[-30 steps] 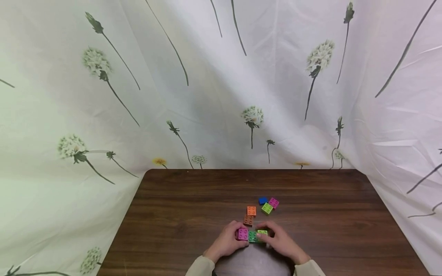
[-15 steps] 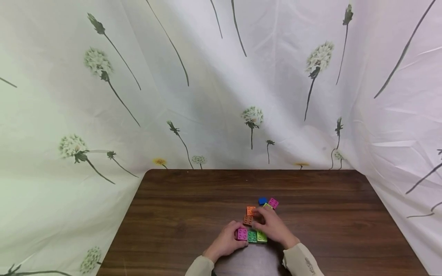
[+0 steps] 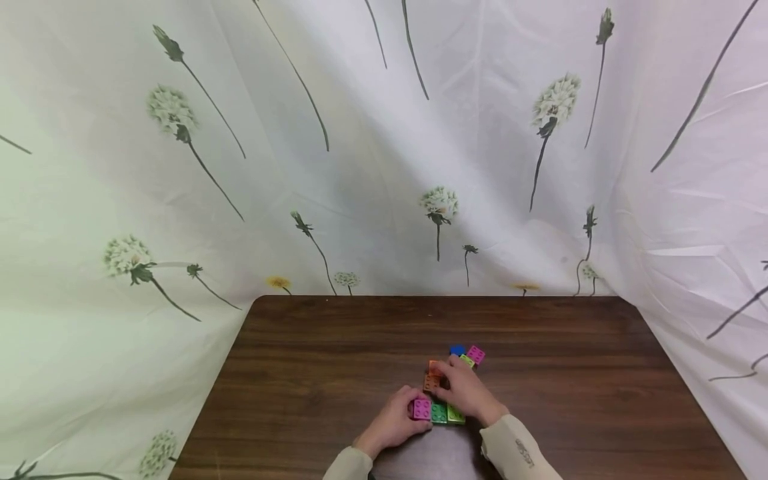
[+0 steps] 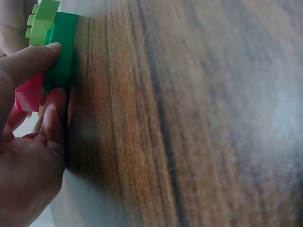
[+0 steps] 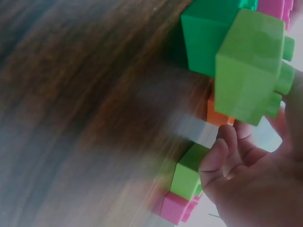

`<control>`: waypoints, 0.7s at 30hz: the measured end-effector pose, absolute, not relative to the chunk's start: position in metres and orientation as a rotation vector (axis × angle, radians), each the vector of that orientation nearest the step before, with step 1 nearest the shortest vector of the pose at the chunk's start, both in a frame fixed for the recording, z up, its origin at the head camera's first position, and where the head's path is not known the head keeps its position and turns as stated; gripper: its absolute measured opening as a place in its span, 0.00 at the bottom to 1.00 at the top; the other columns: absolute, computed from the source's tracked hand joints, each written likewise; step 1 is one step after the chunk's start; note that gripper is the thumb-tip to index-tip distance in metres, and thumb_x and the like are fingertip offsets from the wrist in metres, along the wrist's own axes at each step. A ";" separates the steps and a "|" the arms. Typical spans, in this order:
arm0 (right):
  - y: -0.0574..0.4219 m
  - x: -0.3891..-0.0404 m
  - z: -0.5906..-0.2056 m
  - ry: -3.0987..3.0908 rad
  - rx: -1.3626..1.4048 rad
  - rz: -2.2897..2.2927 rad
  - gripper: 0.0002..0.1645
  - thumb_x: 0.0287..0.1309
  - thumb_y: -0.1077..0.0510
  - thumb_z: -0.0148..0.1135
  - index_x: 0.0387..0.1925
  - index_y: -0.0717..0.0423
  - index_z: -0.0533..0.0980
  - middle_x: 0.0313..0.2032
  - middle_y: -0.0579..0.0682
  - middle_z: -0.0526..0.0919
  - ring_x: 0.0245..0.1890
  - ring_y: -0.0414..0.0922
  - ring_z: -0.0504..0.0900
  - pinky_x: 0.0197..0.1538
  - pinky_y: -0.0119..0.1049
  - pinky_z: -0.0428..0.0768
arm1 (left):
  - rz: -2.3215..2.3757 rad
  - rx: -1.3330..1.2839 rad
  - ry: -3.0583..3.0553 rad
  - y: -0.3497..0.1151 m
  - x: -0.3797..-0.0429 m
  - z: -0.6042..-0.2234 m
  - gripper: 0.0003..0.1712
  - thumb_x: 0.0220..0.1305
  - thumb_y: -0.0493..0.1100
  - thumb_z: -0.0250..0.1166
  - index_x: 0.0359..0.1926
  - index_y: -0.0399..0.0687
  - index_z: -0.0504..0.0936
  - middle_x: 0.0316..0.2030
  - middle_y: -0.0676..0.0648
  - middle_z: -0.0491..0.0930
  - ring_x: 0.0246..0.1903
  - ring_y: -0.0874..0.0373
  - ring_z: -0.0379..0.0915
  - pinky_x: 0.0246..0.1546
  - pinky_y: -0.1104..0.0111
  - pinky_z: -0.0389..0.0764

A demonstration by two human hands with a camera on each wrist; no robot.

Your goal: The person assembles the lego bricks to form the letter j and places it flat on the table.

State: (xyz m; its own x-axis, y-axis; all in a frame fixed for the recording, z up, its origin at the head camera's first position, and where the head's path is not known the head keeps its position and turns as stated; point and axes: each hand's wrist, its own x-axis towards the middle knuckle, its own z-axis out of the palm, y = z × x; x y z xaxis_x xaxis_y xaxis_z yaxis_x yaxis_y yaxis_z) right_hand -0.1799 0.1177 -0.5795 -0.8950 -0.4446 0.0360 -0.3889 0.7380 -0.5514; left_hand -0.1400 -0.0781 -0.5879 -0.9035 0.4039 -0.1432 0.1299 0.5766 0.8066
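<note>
Left hand [image 3: 393, 421] grips green brick [image 3: 439, 414] at left end; right hand [image 3: 471, 393] extends beyond green brick, fingers bent, hold unclear. Pink brick [image 3: 422, 409] and lime brick [image 3: 457, 416] sit atop green brick's ends. Beyond green brick, orange brick [image 3: 433, 366] under right fingers and brown brick [image 3: 431, 383] between could skew if fingers catch edges; right palm, close to lime brick, might jar it.

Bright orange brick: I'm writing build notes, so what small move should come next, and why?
Probably pinch the bright orange brick with the right hand, which reaches over it, while the left hand grips the green brick, whose middle studs are bare.
</note>
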 end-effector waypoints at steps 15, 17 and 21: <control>0.116 -0.181 -0.572 2.860 -0.674 -0.780 0.19 0.56 0.54 0.68 0.50 0.51 0.81 0.44 0.48 0.76 0.45 0.45 0.73 0.46 0.44 0.76 | 1.233 0.459 2.526 -0.078 -0.139 -0.585 0.21 0.49 0.44 0.75 0.45 0.52 0.79 0.38 0.56 0.72 0.36 0.68 0.66 0.38 0.73 0.69; 0.117 -0.180 -0.571 2.857 -0.669 -0.791 0.19 0.56 0.54 0.68 0.50 0.52 0.81 0.45 0.49 0.78 0.47 0.47 0.75 0.49 0.47 0.76 | 1.236 0.459 2.520 -0.079 -0.139 -0.585 0.21 0.49 0.44 0.75 0.45 0.52 0.79 0.38 0.56 0.72 0.36 0.68 0.67 0.38 0.73 0.69; 0.118 -0.180 -0.570 2.845 -0.675 -0.822 0.18 0.56 0.57 0.68 0.48 0.55 0.81 0.44 0.50 0.78 0.46 0.48 0.76 0.50 0.48 0.76 | 1.240 0.443 2.505 -0.079 -0.139 -0.585 0.20 0.50 0.44 0.75 0.44 0.53 0.79 0.38 0.56 0.72 0.36 0.67 0.67 0.37 0.73 0.69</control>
State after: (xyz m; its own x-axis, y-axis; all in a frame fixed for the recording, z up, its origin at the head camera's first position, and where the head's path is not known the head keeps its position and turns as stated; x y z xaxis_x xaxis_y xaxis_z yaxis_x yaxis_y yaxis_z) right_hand -0.1799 0.1183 -0.5705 -0.8960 -0.4435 0.0223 -0.3870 0.7553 -0.5289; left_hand -0.1385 -0.0791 -0.5851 -0.9039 0.4051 -0.1374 0.1362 0.5771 0.8053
